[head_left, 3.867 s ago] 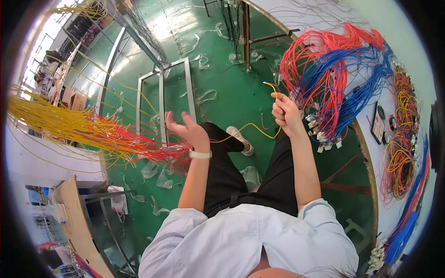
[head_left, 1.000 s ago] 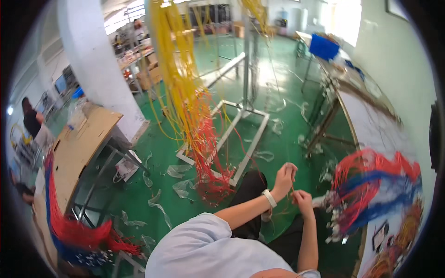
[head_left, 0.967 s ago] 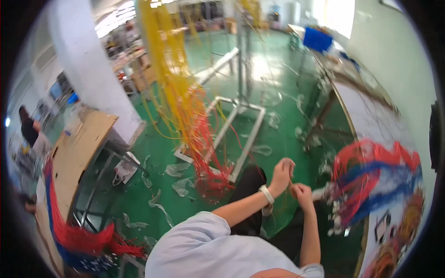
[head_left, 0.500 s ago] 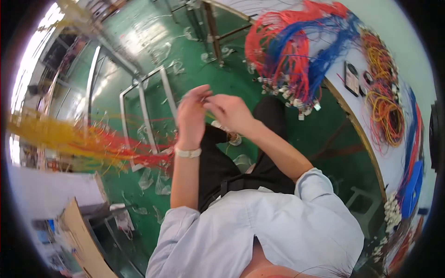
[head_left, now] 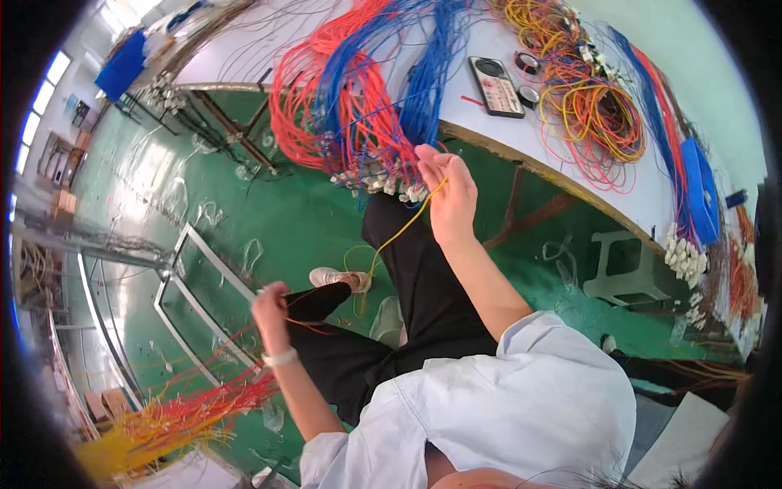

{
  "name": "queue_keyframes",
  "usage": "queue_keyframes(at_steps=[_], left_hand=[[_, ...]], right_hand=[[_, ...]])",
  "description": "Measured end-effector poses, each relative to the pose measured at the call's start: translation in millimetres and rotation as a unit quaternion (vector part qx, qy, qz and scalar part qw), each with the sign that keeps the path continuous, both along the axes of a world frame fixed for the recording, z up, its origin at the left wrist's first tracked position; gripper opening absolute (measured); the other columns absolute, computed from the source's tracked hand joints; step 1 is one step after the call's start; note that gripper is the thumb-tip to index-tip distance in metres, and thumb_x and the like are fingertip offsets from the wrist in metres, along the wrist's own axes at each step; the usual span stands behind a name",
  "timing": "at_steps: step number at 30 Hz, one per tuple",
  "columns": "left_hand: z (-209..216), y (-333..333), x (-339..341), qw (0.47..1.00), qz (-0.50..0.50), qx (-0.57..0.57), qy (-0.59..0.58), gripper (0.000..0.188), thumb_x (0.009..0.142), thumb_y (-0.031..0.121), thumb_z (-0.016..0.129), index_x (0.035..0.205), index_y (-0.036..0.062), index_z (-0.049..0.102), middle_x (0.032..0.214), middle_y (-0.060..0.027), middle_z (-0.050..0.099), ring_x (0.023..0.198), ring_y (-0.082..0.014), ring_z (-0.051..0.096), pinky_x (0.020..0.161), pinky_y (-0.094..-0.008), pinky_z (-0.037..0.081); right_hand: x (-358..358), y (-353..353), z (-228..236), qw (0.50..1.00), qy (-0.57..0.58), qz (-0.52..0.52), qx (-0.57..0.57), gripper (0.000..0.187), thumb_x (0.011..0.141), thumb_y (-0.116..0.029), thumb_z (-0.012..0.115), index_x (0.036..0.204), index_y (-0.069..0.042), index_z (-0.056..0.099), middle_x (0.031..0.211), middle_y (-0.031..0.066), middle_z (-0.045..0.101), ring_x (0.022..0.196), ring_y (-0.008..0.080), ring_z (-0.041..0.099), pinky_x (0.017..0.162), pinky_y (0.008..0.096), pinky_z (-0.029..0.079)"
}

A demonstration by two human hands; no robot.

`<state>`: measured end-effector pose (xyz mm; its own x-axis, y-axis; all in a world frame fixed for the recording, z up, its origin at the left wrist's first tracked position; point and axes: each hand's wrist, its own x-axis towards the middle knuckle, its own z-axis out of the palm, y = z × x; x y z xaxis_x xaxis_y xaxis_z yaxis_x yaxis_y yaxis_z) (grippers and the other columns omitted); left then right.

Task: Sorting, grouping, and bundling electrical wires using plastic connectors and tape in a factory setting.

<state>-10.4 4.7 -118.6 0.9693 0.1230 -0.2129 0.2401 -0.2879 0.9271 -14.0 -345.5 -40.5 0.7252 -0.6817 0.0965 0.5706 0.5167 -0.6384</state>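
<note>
With the bench [head_left: 643, 196] curving from ten to four o'clock, the step seems to be single-strand handling, calling for untangled slack: the left hand [head_left: 272, 306], at eight, too blurred to tell its grip, the right hand [head_left: 450, 196], near one, loosely grasping a yellow wire [head_left: 401, 234] at dial centre, its lower end indistinct.

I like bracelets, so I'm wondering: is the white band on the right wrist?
No: the white band circles the wrist of the left hand, and the right hand has none.

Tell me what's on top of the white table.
On the white table lie red and blue wires, a flat rectangular device, small round items and tangled yellow-and-red wires. What lies beneath the wires is hidden.
</note>
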Motion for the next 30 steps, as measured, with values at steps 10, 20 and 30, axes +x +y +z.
queue_keyframes(at_steps=[10, 20, 30], left_hand=[[120.1, -132.9, -48.2, 0.939, -0.194, 0.114, -0.261, 0.021, 0.091, 0.007, 0.052, 0.109, -0.0026, 0.054, 0.103, -0.0152, 0.056, 0.100, -0.0306, 0.050, 0.093, -0.0373, 0.038], [135.3, -114.5, -56.7, 0.856, -0.224, 0.360, -0.294, 0.044, 0.086, 0.001, 0.048, 0.130, -0.0006, 0.044, 0.093, -0.0156, 0.058, 0.087, -0.0354, 0.053, 0.077, -0.0429, 0.042], [77.4, -92.4, -50.9, 0.942, -0.314, 0.118, -0.002, 0.008, 0.093, 0.005, 0.045, 0.089, 0.0009, 0.051, 0.073, -0.0095, 0.053, 0.068, -0.0216, 0.054, 0.065, -0.0331, 0.046]], right_hand=[[6.2, 57.2, -9.2, 0.865, 0.061, 0.217, -0.447, 0.027, 0.095, -0.015, 0.051, 0.115, 0.000, 0.060, 0.091, 0.0059, 0.067, 0.072, 0.0089, 0.053, 0.068, 0.0261, 0.046], [-24.8, 70.6, 21.6, 0.768, -0.026, 0.375, -0.519, 0.031, 0.090, -0.010, 0.055, 0.113, -0.004, 0.035, 0.064, 0.0065, 0.054, 0.056, 0.0243, 0.056, 0.052, 0.0355, 0.041], [-13.0, 46.0, 7.7, 0.709, 0.024, 0.356, -0.609, 0.031, 0.083, -0.012, 0.059, 0.109, -0.005, 0.044, 0.071, 0.0076, 0.056, 0.066, 0.0282, 0.058, 0.060, 0.0395, 0.045]])
